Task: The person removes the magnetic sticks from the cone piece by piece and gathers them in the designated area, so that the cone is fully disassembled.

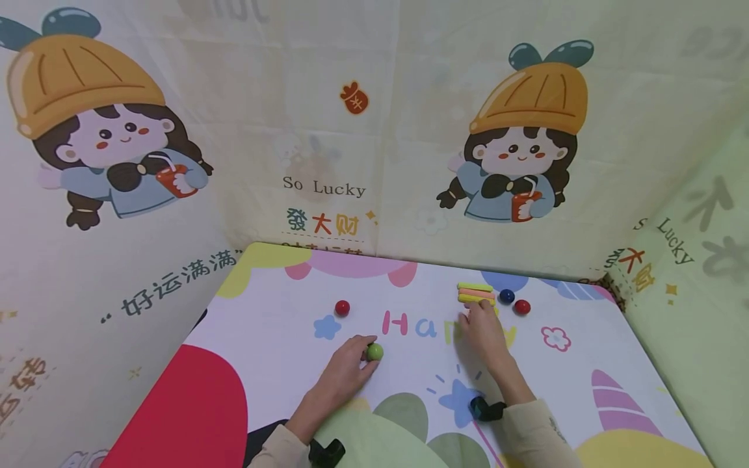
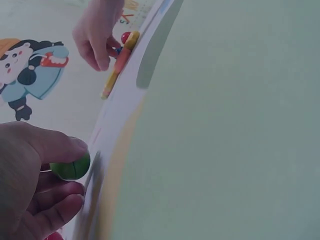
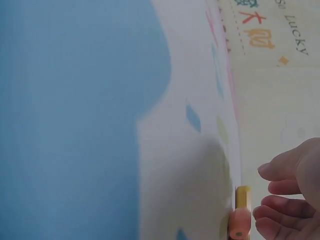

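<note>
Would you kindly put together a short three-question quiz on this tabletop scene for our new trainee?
1. True or false: the left hand pinches the green ball.
2. How many red balls lie on the table?
3. The right hand is nearest to: A) the stack of coloured bars; B) the near-left red ball; C) the table's near edge.

Key:
1. True.
2. Two: one near-left, the far red ball beside the blue ball.
3. A; contact cannot be told.
</note>
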### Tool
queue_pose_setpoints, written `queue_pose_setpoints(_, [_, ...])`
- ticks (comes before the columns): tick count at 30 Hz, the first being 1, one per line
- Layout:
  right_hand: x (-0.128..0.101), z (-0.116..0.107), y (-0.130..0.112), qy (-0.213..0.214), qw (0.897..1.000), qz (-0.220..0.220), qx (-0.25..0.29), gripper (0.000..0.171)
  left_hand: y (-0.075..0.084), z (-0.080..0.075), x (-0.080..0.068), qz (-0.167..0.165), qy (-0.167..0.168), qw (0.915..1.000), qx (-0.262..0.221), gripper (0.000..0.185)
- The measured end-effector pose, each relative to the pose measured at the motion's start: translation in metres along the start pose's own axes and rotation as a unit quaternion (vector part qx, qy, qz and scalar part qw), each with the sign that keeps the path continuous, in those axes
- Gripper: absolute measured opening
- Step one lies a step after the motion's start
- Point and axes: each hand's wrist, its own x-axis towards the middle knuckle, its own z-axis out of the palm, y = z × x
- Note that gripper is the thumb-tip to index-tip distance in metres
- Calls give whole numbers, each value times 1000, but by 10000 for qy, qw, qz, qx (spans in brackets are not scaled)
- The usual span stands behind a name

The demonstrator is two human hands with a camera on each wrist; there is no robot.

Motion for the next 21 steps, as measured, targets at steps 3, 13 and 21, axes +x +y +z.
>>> queue_pose_setpoints(3, [-7,-1,-6,-31,10000,5,94,36,-5,0,2,32,289,9996,53,42])
queue_pose_setpoints(13, [-25,5,-19,-218,9990,-216,316,37,-22,-6,8,-209,1125,9932,211,36])
queue_pose_setpoints(21, [-40,7,-26,-445,9984,-205,280,40,-35,-12,13,-691,1650,9838,114,36])
